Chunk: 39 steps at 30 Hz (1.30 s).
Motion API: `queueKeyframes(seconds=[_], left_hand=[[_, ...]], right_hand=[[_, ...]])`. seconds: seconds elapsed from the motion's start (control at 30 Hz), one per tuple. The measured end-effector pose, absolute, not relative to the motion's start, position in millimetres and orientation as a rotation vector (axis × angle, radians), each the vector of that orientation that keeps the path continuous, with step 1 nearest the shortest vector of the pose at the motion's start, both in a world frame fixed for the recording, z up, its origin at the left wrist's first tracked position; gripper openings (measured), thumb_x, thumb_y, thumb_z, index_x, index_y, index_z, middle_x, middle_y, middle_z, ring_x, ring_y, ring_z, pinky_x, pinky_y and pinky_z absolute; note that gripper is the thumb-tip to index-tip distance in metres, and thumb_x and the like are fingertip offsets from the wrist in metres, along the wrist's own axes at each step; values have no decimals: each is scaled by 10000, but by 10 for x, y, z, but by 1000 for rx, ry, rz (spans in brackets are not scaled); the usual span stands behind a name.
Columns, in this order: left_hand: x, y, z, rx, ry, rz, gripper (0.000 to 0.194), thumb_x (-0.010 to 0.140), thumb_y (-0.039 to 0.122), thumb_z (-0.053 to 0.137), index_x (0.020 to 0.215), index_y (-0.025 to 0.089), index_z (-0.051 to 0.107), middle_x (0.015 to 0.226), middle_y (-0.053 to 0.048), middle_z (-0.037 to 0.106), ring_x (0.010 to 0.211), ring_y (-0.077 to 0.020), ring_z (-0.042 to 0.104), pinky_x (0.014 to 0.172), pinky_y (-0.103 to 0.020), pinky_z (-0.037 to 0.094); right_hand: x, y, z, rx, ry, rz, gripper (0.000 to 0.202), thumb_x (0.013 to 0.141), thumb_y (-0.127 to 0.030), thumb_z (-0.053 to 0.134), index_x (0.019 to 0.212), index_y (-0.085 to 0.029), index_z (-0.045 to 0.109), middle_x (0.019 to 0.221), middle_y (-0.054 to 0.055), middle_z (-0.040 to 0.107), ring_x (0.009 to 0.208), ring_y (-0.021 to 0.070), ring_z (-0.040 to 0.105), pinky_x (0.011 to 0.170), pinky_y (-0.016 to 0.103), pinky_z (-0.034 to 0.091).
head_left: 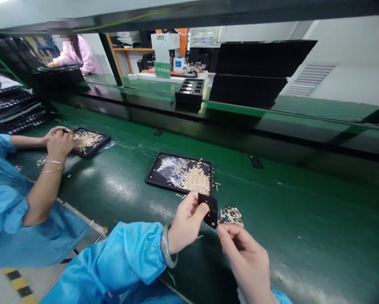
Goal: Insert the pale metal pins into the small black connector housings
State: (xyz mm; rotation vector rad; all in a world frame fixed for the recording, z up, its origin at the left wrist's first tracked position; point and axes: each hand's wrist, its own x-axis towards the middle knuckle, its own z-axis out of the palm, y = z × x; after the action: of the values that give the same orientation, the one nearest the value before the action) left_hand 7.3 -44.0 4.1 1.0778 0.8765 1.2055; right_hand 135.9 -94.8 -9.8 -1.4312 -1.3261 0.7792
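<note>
My left hand is closed on a thin black plate with small pale marks, the thumb lying across its face. At the plate's lower right corner, the thumb and forefinger of my right hand are pinched together. Whatever sits between those fingertips is too small to make out. Just behind them lies a little heap of pale and black scraps. Beyond my left hand stands a black tray holding many short beige strips and a clear plastic bag.
On the left, a co-worker's hands work beside a second black tray of beige strips. Flat black pieces lie on the green table. A machine and a black box stand behind the ledge; another person is farther back.
</note>
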Motion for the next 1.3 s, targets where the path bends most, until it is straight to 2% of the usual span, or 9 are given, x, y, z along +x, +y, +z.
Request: queueKeyframes(seconds=[0.23, 0.5, 0.67, 0.8, 0.97, 1.13, 1.2, 1.3], left_hand=[[0, -503, -19, 1496, 934, 1361, 68, 837, 192, 508, 883, 151, 537, 801, -33, 587, 732, -120, 556, 658, -221, 460], [-19, -523, 14, 1581, 942, 1437, 97, 800, 126, 545, 864, 171, 603, 835, -69, 649, 790, -166, 603, 713, -281, 469], [-4, -546, 15, 1610, 896, 1408, 94, 780, 131, 572, 841, 175, 628, 840, -70, 657, 807, -177, 606, 753, -302, 461], [13, -478, 56, 1396, 991, 1312, 83, 796, 207, 572, 855, 157, 603, 813, -53, 632, 743, -144, 580, 683, -253, 454], [27, -295, 54, 888, 891, 1101, 208, 755, 289, 631, 853, 113, 580, 742, -22, 582, 651, -92, 518, 619, -200, 417], [42, -273, -13, 663, 728, 974, 231, 716, 289, 677, 806, 102, 576, 718, -9, 549, 626, -68, 499, 593, -177, 408], [50, -282, -29, 617, 703, 935, 226, 698, 279, 694, 766, 101, 573, 692, 1, 537, 601, -57, 496, 575, -166, 410], [55, -282, -46, 604, 721, 803, 249, 675, 294, 710, 760, 95, 587, 669, 0, 533, 552, -54, 495, 523, -164, 409]], right_hand=[[1330, -958, -125, -1397, -1442, 458, 69, 803, -239, 583, 755, -203, 616, 620, -21, 619, 512, 112, 551, 521, 179, 443], [1328, -1033, -143, -1410, -1520, 296, 75, 802, -168, 577, 805, -218, 633, 724, 33, 664, 551, 163, 582, 584, 269, 455], [1255, -1008, -142, -1180, -1798, 231, 150, 785, -79, 573, 830, -206, 639, 626, 34, 642, 520, 172, 562, 537, 294, 411], [1238, -1027, -79, -1096, -1824, 310, 158, 785, -66, 564, 834, -206, 618, 620, 27, 637, 504, 162, 551, 519, 289, 411], [1406, -988, -78, -1348, -1495, 343, 101, 822, -164, 551, 879, -218, 614, 792, 55, 661, 667, 192, 611, 631, 299, 476], [1508, -848, -132, -1271, -1628, 431, 213, 854, -179, 502, 1033, -203, 614, 941, 92, 640, 847, 220, 609, 760, 345, 493], [1517, -823, -127, -1196, -1735, 425, 259, 858, -149, 488, 1076, -221, 609, 965, 95, 620, 876, 215, 598, 755, 338, 495], [1538, -818, -101, -1140, -1854, 396, 264, 846, -123, 501, 1036, -244, 640, 896, 78, 596, 813, 190, 602, 677, 290, 500]])
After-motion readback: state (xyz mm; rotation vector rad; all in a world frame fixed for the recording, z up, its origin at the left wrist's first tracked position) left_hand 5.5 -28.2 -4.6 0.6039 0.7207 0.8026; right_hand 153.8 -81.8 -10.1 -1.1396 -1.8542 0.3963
